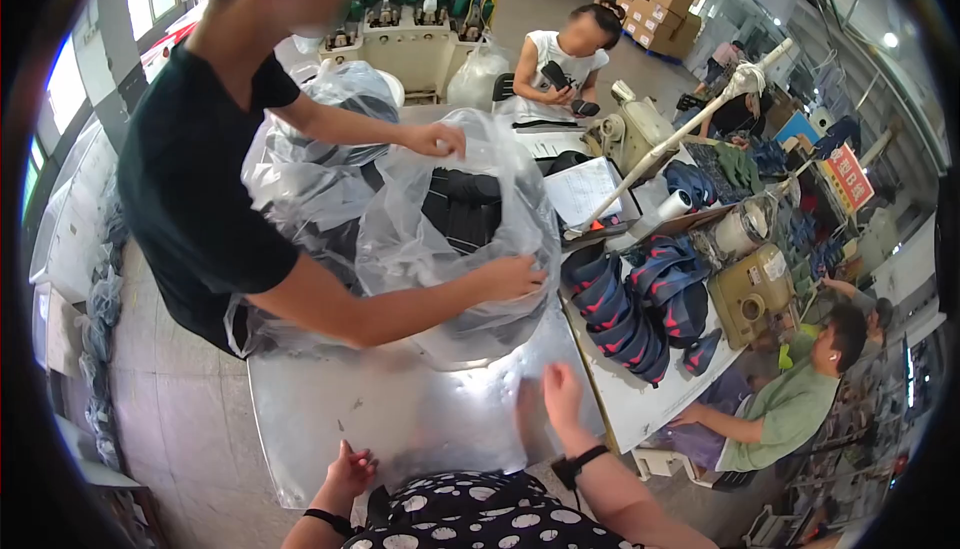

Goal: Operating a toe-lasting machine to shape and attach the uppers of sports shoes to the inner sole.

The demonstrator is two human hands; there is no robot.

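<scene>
In the head view, the person's left hand (350, 471) is near the front edge of the shiny silver metal tabletop (360, 399), its fingers partly curled; the right hand (562, 396) is raised above the tabletop, blurred, fingers close together. Whether either holds anything, I cannot tell. Beyond them, on the tabletop, stands a translucent plastic bag (405, 234) containing black stacked pieces (465, 211); a co-worker in a black T-shirt (200, 174) reaches around its mouth.

silver-grey tabletop (330, 409), cloudy-white bag (395, 239), white-spotted black clothing (470, 514)
</scene>
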